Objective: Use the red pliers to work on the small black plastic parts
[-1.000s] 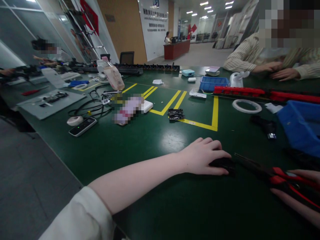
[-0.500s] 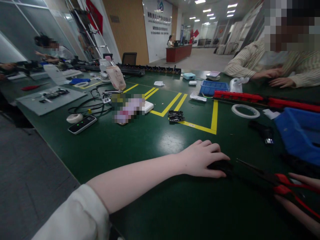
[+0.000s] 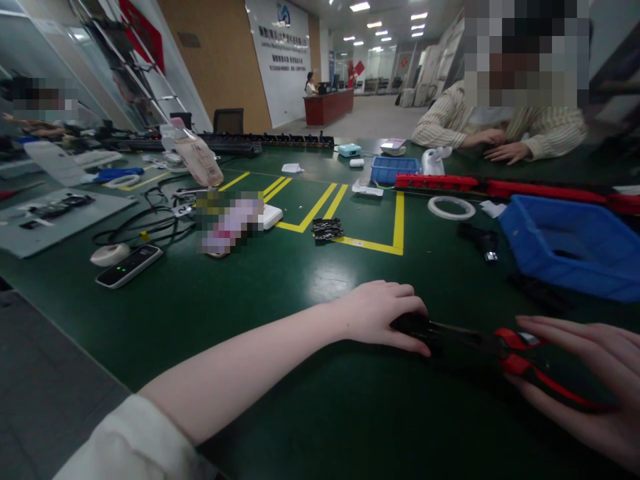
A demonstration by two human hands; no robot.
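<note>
Holding noted, head view: black part (image 3: 411, 324) and red-handled pliers (image 3: 500, 348).
On the near right of the green table (image 3: 280, 407), the black part is pinched under the left hand (image 3: 383, 312), with fingers curled and thumb partly closed. The pliers are held in the right hand (image 3: 587, 370), fingers and thumb spread around the handles; their tips are directed left at the part, contact not determinable. In judgement, the part should be steadied firmly and fingers kept clear of the tips.

Green table (image 3: 250, 283): blue bin (image 3: 560, 269), white ring (image 3: 451, 217), black parts (image 3: 327, 229).
</note>
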